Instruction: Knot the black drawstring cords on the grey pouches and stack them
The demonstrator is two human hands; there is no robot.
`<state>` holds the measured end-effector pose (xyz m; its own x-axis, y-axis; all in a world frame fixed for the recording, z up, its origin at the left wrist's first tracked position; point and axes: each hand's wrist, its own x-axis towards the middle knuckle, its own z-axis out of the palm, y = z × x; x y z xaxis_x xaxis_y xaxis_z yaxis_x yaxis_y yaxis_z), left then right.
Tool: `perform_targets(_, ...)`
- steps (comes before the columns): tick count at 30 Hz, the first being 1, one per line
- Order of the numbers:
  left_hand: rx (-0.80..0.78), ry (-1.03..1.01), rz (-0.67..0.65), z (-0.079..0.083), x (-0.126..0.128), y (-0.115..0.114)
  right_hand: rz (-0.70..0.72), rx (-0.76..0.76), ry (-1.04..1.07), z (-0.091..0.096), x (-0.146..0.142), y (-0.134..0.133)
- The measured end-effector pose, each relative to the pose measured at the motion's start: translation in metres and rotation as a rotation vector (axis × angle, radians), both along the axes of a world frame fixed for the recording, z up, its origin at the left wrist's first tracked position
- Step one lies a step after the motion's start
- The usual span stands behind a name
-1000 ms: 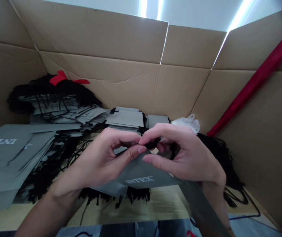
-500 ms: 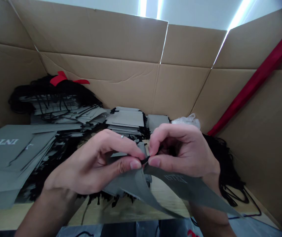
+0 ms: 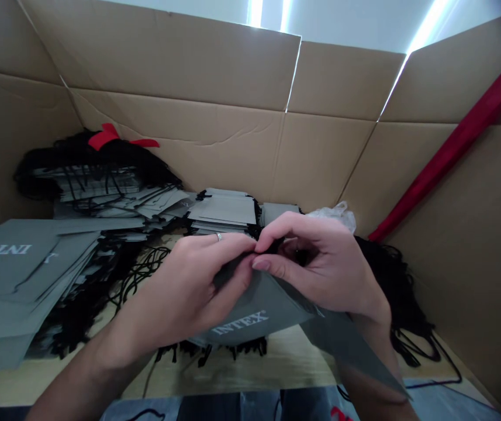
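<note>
My left hand (image 3: 193, 280), with a ring on one finger, pinches a short bit of black cord at the top edge of a grey sheet printed INTEX (image 3: 244, 321). Right beside it, my right hand (image 3: 320, 257) has thumb and forefinger closed at the same spot. The fingertips of both hands meet and hide most of the cord. Below them the grey sheet hangs slightly bent, and a second grey flap (image 3: 346, 339) slants down under my right wrist.
Grey INTEX sheets with black cords lie in a pile (image 3: 9, 280) at the left. Behind stand a corded stack (image 3: 96, 175) with red strips and a smaller stack (image 3: 226, 210). Black cords (image 3: 390, 280) lie at the right. Cardboard walls (image 3: 180, 64) surround the wooden table (image 3: 294, 362).
Both hands have risen slightly and their fingertips have come together over the cord. The grey sheet has turned, so its INTEX print now faces me below the hands.
</note>
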<state>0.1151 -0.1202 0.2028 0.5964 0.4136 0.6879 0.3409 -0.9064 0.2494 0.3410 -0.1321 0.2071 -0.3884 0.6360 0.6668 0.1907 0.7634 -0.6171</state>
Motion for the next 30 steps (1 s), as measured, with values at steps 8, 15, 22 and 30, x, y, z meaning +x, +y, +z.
perform_targets(8,0.381,0.064,0.167,-0.017,0.007,0.004,-0.122,0.002,-0.103,-0.003,-0.005,-0.002)
perform_targets(15,0.359,-0.048,0.247,-0.019,0.014,0.009,-0.188,0.076,-0.137,-0.005,-0.012,-0.004)
perform_targets(22,0.128,-0.104,0.106,-0.013,0.013,0.004,-0.14,0.1,-0.028,-0.004,-0.005,-0.001)
perform_targets(30,-0.192,-0.168,-0.35,-0.005,0.006,0.003,0.398,-0.273,0.308,-0.005,-0.006,0.002)
